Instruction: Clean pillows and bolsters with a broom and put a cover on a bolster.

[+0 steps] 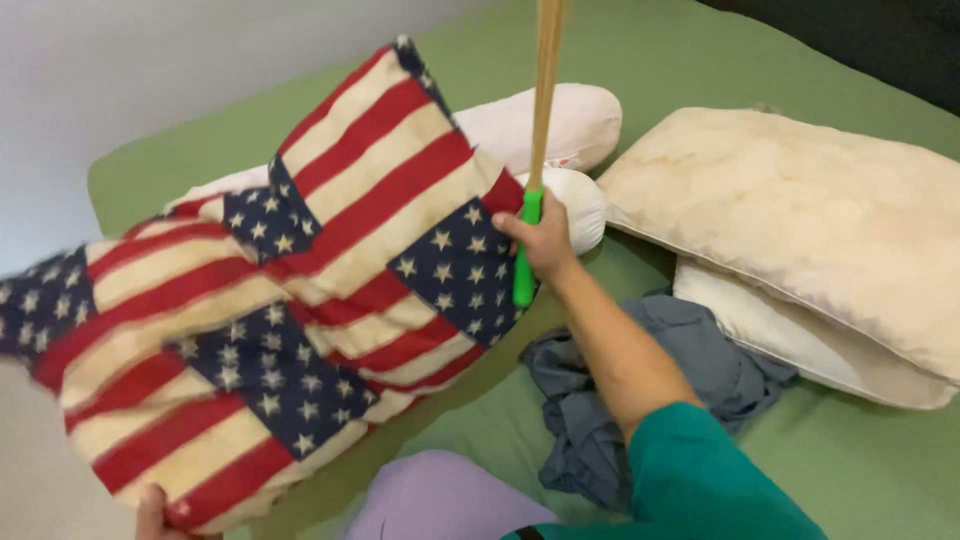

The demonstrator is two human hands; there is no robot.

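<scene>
A large pillow (260, 300) in a stars-and-stripes cover is lifted off a green bed (870, 470). My left hand (152, 515) grips its lower corner at the bottom edge of the view; only part of the hand shows. My right hand (545, 240) holds the pillow's upper right corner and is also closed around a stick (545, 90) with a green grip and a bamboo-coloured shaft pointing up out of view.
Two cream pillows (800, 220) lie stacked at the right. A pinkish-white pillow (570, 125) lies behind the striped one. A crumpled grey-blue cloth (700, 360) and a lilac cloth (440, 500) lie on the sheet. A pale wall is at the left.
</scene>
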